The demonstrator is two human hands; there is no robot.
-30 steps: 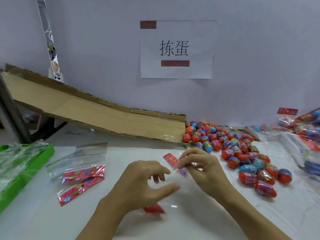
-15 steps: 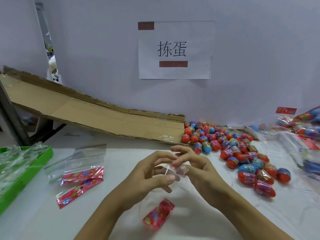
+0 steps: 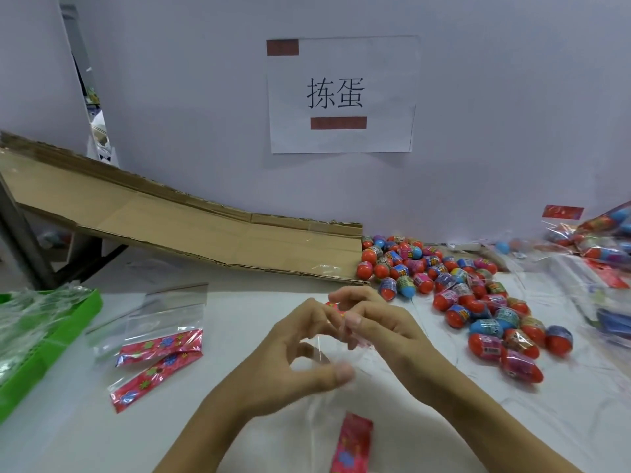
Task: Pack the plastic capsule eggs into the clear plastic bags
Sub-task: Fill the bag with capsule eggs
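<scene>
In the head view, at lower centre of the frame, a clear plastic bag with a red patterned header strip (image 3: 351,442) is pinched at its mouth by the left hand (image 3: 290,356) and the right hand (image 3: 382,332), thumb and fingertips of each closed on the thin film. The step is judged to be the opening of the bag; it is best done if the two film layers are rubbed apart and the mouth is held wide before an egg is fetched. The heap of red, blue and pink plastic capsule eggs (image 3: 454,295) is spread at right of centre, below the foot of the brown cardboard ramp (image 3: 191,230). Two more empty clear bags with red strips (image 3: 160,339) lie at left, beside a green plastic tray (image 3: 51,339).

On the white paper sign (image 3: 341,93) at upper centre, "拣蛋" is printed between two brown bars. The egg labels are too small to be read.
</scene>
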